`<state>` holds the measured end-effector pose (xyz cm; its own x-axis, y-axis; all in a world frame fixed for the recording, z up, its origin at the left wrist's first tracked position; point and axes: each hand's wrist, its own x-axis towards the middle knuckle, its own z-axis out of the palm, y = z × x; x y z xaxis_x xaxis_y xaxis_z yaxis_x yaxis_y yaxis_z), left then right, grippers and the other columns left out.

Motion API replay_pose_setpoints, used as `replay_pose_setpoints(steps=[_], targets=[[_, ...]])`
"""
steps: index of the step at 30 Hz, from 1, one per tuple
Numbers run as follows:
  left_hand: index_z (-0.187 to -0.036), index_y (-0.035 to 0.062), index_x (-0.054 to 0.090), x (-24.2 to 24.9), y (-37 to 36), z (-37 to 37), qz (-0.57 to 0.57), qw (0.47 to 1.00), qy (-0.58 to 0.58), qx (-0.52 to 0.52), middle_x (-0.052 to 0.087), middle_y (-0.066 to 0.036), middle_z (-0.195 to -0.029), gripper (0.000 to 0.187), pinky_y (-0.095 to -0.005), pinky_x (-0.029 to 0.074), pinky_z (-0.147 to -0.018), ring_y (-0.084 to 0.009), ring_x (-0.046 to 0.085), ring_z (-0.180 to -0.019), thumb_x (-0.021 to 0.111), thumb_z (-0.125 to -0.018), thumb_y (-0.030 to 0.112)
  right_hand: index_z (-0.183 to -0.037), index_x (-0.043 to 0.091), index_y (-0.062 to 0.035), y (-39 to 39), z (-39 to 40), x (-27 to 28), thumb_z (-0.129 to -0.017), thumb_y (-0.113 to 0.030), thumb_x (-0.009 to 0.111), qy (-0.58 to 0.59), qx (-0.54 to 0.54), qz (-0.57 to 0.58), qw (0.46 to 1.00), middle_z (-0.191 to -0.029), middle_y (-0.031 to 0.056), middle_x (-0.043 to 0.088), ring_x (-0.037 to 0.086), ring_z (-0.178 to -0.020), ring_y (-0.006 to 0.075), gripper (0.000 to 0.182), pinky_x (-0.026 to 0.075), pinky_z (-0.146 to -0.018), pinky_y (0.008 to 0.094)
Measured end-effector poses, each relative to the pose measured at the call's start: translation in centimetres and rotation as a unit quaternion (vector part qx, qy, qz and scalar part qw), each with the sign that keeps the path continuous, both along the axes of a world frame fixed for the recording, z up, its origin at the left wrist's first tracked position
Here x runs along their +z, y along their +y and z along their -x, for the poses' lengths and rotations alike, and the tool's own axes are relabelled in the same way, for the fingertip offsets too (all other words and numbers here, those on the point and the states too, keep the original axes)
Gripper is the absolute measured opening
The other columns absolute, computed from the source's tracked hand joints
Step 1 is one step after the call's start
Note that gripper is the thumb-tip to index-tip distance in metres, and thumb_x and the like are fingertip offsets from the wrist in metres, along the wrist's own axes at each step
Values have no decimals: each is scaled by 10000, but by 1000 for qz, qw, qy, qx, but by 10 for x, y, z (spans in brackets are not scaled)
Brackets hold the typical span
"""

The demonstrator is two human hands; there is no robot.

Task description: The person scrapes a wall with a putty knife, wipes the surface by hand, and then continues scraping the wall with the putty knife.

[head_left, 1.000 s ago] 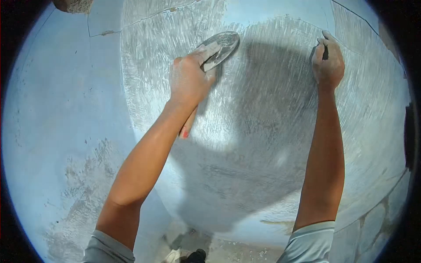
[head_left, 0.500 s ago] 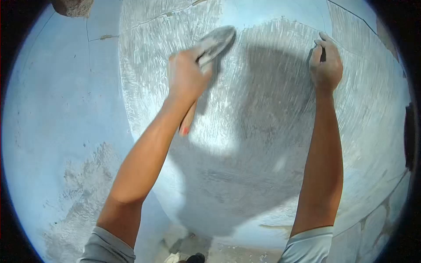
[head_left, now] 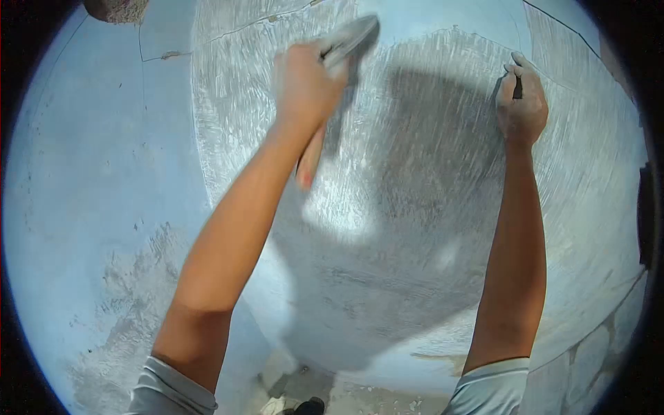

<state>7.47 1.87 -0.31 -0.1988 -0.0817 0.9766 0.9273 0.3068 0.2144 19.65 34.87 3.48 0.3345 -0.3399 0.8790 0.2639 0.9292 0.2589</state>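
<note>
My left hand is closed round a hand tool with a leaf-shaped grey metal head and a wooden handle, red near its lower end. The head points up and right, close against the scored grey wall surface; motion blur hides whether it touches. Higher on the right, my right hand rests against the same surface, dusty, with fingers curled towards the thumb. A dark gap shows between them, and whether anything is held there cannot be made out.
Smooth blue-painted wall lies to the left, with a rough grey patch low down. A crack crosses the top. A brown rough object is at the upper left. Stonework shows at the lower right.
My left hand and the tool have moved up and slightly right along the wall. My right hand keeps its curled pose, and the whole view has shifted slightly.
</note>
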Motion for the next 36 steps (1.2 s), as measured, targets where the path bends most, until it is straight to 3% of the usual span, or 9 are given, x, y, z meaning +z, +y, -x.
replay_pose_setpoints(steps=[5,8,11,18,21,24,27,32,36], targets=[[-1160,130,842,52,7,7,-10,998,41,40,805,-212,-968,332,-419,625,-832,-370,794,-867,699,-862,108,-1053,779,-89,8,1,3,-956,-148,640,-1,10,-26,1000,-1233,77,793,783,-1011,271,180,627,-904,392],[-1180,74,823,-15,-4,-16,18,997,-66,-36,820,-182,-959,292,-363,603,-814,-264,804,-855,697,-922,126,-1053,780,-86,7,1,0,-947,-133,649,-6,5,-18,1000,-1246,82,790,782,-1022,280,175,626,-912,404],[-1192,78,820,-56,0,-9,-7,999,22,-45,821,-179,-965,300,-358,604,-829,-263,802,-843,706,-922,139,-1046,785,-81,4,0,0,-945,-130,648,-2,1,-18,1000,-1239,84,792,779,-1040,279,177,619,-936,400],[-1138,129,839,60,15,7,-28,999,18,35,789,-228,-983,345,-441,619,-879,-384,780,-912,726,-813,159,-1050,789,-67,2,-1,-1,-944,-135,633,-3,0,-1,1000,-1246,77,791,769,-1091,275,200,603,-978,397],[-1146,46,822,31,9,-2,1,998,26,64,811,-205,-953,316,-368,610,-823,-308,803,-834,737,-878,190,-1041,788,-68,-3,-3,-1,-945,-136,627,-4,5,-3,1000,-1248,78,791,769,-1091,277,199,603,-979,396],[-1145,40,820,-42,0,1,-17,999,2,-47,805,-221,-975,324,-383,614,-825,-365,798,-862,751,-865,188,-1023,786,-71,-2,-1,-2,-944,-132,624,-1,15,-8,1000,-1244,81,792,769,-1091,278,191,603,-978,395],[-1173,50,814,-37,-2,3,-15,999,23,-39,799,-231,-986,347,-411,620,-821,-408,784,-877,748,-852,163,-1018,783,-72,-4,-3,-1,-946,-130,626,2,12,1,1000,-1245,84,792,770,-1086,276,182,605,-971,394],[-1207,131,817,61,0,-6,43,991,-31,121,786,-228,-1010,408,-450,615,-922,-393,777,-944,738,-807,158,-1043,778,-79,3,-1,2,-949,-126,628,0,11,-18,1000,-1255,72,788,768,-1075,270,184,605,-957,392],[-1213,167,812,14,-15,-6,111,986,-41,114,797,-157,-1130,392,-455,617,-934,-359,772,-1032,751,-826,168,-1047,778,-81,-2,-1,-3,-951,-131,628,-3,17,-1,1000,-1260,58,784,762,-1070,262,185,605,-949,390]])
